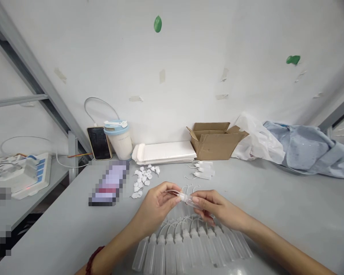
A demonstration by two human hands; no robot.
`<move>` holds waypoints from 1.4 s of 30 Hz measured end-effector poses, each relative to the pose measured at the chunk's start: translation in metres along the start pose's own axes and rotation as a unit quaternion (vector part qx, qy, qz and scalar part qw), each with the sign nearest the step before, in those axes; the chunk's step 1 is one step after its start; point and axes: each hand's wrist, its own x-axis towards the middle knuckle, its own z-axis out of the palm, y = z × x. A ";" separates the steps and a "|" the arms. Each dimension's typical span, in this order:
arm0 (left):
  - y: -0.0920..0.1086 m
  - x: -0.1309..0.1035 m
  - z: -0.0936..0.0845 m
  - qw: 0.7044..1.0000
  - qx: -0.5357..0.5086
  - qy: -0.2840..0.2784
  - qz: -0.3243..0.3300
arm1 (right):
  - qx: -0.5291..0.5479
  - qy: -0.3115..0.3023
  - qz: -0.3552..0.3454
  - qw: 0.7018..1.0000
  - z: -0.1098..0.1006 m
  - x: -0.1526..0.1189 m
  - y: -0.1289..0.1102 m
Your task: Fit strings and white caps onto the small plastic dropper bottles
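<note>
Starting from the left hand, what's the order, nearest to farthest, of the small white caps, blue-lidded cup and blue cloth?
1. Small white caps, just beyond the left hand.
2. Blue-lidded cup, farther back, left.
3. Blue cloth, far right.

— Any words to read on the counter [278, 202]?
— Can't make out a single one.
— Try the cup [120, 144], near the far left corner.
— Found a faint line of print on the side, just below the blue lid [116, 128]. Too small to read.
— And on the flat phone [110, 183], by the left edge?
— Covered by coarse blocks: lilac, with a dark red band across. Can't read through those.
— Check the plastic bag [256, 141] at the far edge, toward the right corner.
— Shows a small reddish patch low down. Can't tell whether print or not.
</note>
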 end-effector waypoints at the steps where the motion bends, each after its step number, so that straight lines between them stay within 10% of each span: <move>1: 0.000 0.000 0.000 1.000 0.000 0.001 0.004 | 0.008 0.003 0.003 1.000 0.000 0.000 0.000; 17: 0.001 0.003 -0.003 0.992 -0.021 -0.053 -0.109 | 0.025 -0.006 -0.002 1.000 0.002 -0.003 -0.003; 28: 0.003 -0.005 0.001 0.963 0.237 -0.008 0.128 | 0.101 -0.008 0.033 0.994 -0.002 -0.001 -0.001; 42: 0.001 -0.003 0.002 0.994 0.037 -0.057 -0.082 | 0.063 -0.004 0.010 0.998 0.003 -0.002 0.002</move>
